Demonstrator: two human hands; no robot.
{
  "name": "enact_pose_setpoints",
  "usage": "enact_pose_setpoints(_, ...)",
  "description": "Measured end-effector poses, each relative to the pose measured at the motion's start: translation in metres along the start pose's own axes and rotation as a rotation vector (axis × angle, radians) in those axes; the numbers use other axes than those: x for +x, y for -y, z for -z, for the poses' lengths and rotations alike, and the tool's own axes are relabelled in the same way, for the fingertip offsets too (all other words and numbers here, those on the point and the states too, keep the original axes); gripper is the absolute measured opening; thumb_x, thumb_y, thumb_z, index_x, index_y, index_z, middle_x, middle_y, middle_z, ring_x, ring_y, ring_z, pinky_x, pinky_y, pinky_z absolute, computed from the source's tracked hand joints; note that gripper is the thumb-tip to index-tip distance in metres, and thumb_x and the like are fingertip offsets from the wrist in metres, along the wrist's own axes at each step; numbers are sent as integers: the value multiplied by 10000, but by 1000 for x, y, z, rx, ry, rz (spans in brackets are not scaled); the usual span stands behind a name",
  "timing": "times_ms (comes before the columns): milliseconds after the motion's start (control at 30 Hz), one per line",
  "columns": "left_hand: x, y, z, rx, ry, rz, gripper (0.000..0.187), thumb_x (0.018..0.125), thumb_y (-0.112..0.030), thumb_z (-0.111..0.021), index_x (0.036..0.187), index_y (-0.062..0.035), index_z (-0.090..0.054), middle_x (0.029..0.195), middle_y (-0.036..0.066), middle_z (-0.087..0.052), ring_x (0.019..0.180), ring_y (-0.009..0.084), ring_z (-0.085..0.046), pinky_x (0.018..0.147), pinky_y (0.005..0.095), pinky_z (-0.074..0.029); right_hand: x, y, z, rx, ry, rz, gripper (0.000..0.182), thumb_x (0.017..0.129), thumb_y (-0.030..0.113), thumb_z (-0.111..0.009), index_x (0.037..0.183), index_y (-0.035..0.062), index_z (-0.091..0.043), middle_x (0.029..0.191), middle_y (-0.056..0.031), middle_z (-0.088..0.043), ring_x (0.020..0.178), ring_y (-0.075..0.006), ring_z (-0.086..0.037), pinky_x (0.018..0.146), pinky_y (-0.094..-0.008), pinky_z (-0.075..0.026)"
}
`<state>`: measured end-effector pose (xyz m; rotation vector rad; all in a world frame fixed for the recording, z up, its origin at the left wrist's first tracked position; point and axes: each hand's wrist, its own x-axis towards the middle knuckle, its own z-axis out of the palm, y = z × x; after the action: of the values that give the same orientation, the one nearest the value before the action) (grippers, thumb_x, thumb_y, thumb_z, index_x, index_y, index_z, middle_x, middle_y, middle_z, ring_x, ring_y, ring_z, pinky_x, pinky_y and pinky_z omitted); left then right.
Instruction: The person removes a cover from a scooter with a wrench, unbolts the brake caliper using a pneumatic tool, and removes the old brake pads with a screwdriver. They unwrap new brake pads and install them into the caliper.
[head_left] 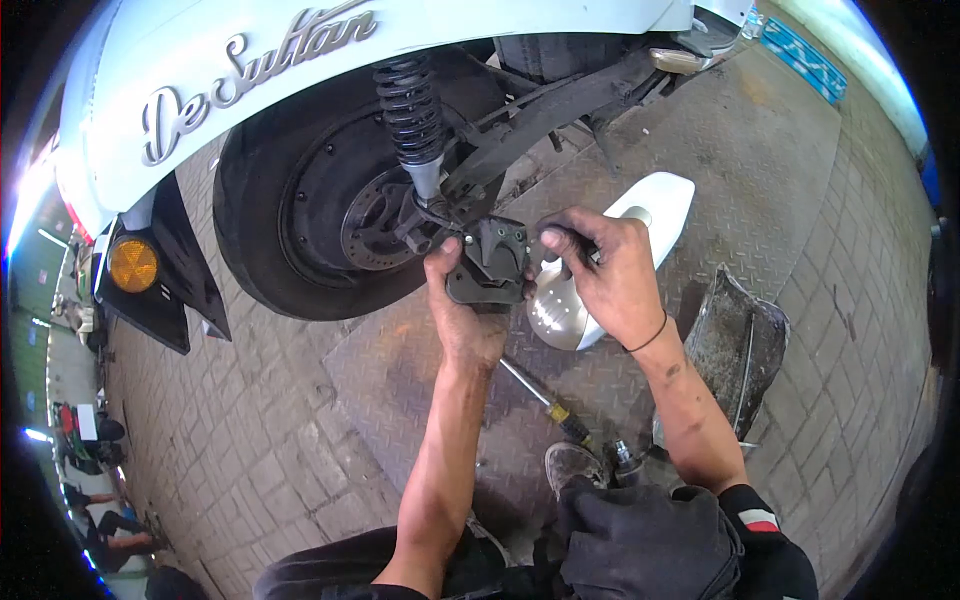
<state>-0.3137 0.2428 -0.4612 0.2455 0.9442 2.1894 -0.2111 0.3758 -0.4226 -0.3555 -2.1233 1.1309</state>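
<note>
Cloth (650,545), dark and creased, covers our lap at the near edge, and just beyond it a worn shoe (573,468) is planted on the tread plate (760,150), perhaps to steady us while we lean in. Beside the shoe lie a long-shafted tool with a yellow-and-black handle (568,418) and a short metal tool head (627,456), both probably left there so as to be within easy reach. Our hands meet ahead of these: the left hand (462,305) is curled around the dark brake caliper (490,262), thumb on its near face and palm beneath, a grip that seems meant to bear its weight and turn it towards us. The right hand (605,265) has its thumb and fingertips bent almost together just beside the caliper's right edge (whether something small is pinched there, we cannot tell). Beyond, a white cover (665,205) with a rounded silver end and a grimy, curved panel (725,345) rest on the floor to our right, apparently set aside out of the way. Past the caliper stand the brake disc (375,222), the tyre (250,220) and the coil spring (405,110), with the caliper near the spring's foot; we cannot see whether it is attached. Lettered white bodywork (450,30) overhangs the wheel, and a blue patterned object (805,58) lies farthest off.
</note>
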Motion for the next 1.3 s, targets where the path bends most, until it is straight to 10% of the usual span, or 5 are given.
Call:
enact_pose_setpoints(1067, 12, 10, -26, -84, -89, -138, 465, 971, -489, -529, 1217, -106, -623, 1161, 47, -690, 1093, 218, -638, 981, 353, -469, 19, 37, -41, -566, -143, -214, 207, 951, 200, -643, 874, 8, -647, 750, -265, -691, 796, -489, -699, 705, -564, -545)
enact_pose_setpoints(1200, -11, -24, -30, -180, -110, -48, 484, 973, -537, -476, 1112, -109, -653, 995, 43, -708, 842, 221, -680, 680, 336, -531, 22, 19, -32, -537, -172, 217, 175, 956, 226, -648, 852, 89, -618, 625, -186, -654, 599, -425, -675, 572, -501, -533)
enact_pose_setpoints(1300, -20, -38, -24, -137, -33, 93, 530, 947, -612, -438, 1032, -131, -645, 799, 42, -658, 515, 209, -572, 422, 302, -374, 38, 5, -18, -316, 45, 646, 160, 876, 231, -752, 916, 90, -686, 599, -111, -590, 570, -376, -605, 572, -426, -468)
